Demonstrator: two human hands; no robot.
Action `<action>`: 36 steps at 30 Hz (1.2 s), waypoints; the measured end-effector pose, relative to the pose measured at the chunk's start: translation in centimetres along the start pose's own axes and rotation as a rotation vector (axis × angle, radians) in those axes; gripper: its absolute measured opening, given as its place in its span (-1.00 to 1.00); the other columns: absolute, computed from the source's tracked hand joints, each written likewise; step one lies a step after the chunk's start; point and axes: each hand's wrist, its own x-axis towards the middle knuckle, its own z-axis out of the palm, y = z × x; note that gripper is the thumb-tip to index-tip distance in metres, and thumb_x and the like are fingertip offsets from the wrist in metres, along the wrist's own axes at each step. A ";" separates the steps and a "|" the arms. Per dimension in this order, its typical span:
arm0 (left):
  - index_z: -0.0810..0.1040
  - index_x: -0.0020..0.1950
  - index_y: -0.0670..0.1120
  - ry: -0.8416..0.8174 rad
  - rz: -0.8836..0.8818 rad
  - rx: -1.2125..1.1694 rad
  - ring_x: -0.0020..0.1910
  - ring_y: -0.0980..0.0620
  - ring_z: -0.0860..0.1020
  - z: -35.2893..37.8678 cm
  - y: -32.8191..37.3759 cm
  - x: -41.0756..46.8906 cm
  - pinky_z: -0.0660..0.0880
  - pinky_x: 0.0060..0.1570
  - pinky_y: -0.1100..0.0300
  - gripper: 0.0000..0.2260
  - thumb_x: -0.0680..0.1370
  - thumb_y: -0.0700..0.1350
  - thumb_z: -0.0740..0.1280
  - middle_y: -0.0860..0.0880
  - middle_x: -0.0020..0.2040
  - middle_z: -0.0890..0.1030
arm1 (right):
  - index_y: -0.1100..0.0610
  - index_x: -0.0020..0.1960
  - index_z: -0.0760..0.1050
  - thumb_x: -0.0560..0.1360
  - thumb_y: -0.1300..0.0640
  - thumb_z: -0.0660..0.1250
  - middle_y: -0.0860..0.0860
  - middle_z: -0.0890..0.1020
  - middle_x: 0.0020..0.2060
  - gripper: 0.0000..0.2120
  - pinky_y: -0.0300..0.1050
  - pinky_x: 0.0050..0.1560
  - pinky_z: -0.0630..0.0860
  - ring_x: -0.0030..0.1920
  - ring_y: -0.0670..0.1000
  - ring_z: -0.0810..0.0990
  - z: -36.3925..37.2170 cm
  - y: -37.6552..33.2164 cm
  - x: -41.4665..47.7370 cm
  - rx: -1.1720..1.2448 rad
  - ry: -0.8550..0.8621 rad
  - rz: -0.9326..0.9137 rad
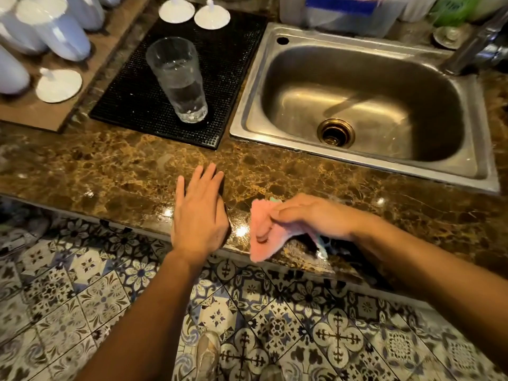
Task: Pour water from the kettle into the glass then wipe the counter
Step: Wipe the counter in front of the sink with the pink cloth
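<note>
1. Two hands at the counter [115, 174] front edge. Left hand [199, 213] lies flat, fingers spread, holding nothing. Right hand [308, 218] pinches a pink cloth [261, 235] closed between thumb and fingers; the cloth hangs partly over the edge.
2. Risk: a wide sweep toward the black mat [154, 111] could knock the glass [178, 78], which stands near the mat's front edge.
3. Risk: the loose hold lets the cloth slip to the floor.
4. Glass upright, roughly half full of water. Sink [365, 105] basin empty. Kettle not in view.
</note>
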 end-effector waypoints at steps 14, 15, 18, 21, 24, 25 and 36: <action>0.01 0.66 0.08 -0.091 0.010 0.170 0.65 -0.01 -0.13 0.7 0.2 0.5 -0.17 0.58 -0.23 -0.45 0.65 0.12 -0.10 0.02 0.68 -0.05 | 0.07 0.37 0.60 0.68 -0.07 0.14 0.09 0.67 0.26 -0.58 0.33 0.42 0.37 -0.07 0.02 0.66 -8.7 5.8 -13.3 0.514 1.151 -0.203; -0.02 0.66 0.09 -0.095 0.011 0.177 0.65 -0.01 -0.15 0.8 0.2 0.5 -0.17 0.57 -0.23 -0.44 0.65 0.13 -0.11 0.02 0.68 -0.07 | 0.05 0.35 0.61 0.65 -0.10 0.19 0.09 0.63 0.32 -0.59 0.22 0.46 0.38 -0.04 -0.05 0.67 -8.2 6.2 -13.2 0.435 1.142 -0.172; -0.02 0.66 0.09 -0.088 0.017 0.182 0.65 -0.02 -0.13 0.9 0.1 0.5 -0.16 0.57 -0.25 -0.44 0.65 0.13 -0.11 0.01 0.68 -0.06 | 0.23 0.31 0.59 0.59 -0.09 0.27 0.10 0.58 0.33 -0.53 -0.10 0.30 0.50 0.28 0.04 0.60 -5.8 6.6 -11.2 0.329 1.039 -0.170; 0.00 0.66 0.08 -0.078 0.020 0.198 0.65 -0.04 -0.11 1.0 0.0 0.5 -0.14 0.57 -0.25 -0.45 0.66 0.12 -0.08 0.01 0.68 -0.04 | 0.50 0.24 0.44 0.65 0.07 0.21 0.33 0.56 0.12 -0.55 0.01 0.23 0.45 0.17 0.09 0.55 -3.6 5.9 -8.4 0.258 0.887 -0.208; 0.00 0.66 0.09 -0.076 0.022 0.200 0.65 -0.04 -0.09 1.2 -0.1 0.5 -0.14 0.57 -0.25 -0.46 0.67 0.11 -0.07 0.01 0.68 -0.03 | 0.17 0.40 0.55 0.69 -0.03 0.17 0.14 0.65 0.24 -0.58 -0.37 0.11 0.50 0.00 -0.14 0.65 -0.8 4.7 -7.6 0.120 0.846 -0.042; 0.00 0.66 0.09 -0.076 0.025 0.199 0.65 -0.05 -0.09 1.2 -0.1 0.5 -0.14 0.57 -0.25 -0.46 0.67 0.10 -0.07 0.01 0.68 -0.02 | 0.04 0.45 0.53 0.68 -0.14 0.11 0.04 0.62 0.32 -0.54 -0.38 0.05 0.49 0.02 -0.22 0.63 0.4 4.7 -7.5 -0.003 0.817 0.019; 0.06 0.65 0.08 -0.083 0.041 0.174 0.65 -0.06 -0.06 0.9 0.0 0.3 -0.15 0.57 -0.23 -0.44 0.65 0.17 -0.13 0.01 0.67 0.02 | 0.37 0.37 0.46 0.70 0.09 0.10 0.33 0.61 0.29 -0.58 0.13 0.46 0.42 0.34 0.25 0.59 7.5 2.0 -8.8 1.191 0.702 -0.214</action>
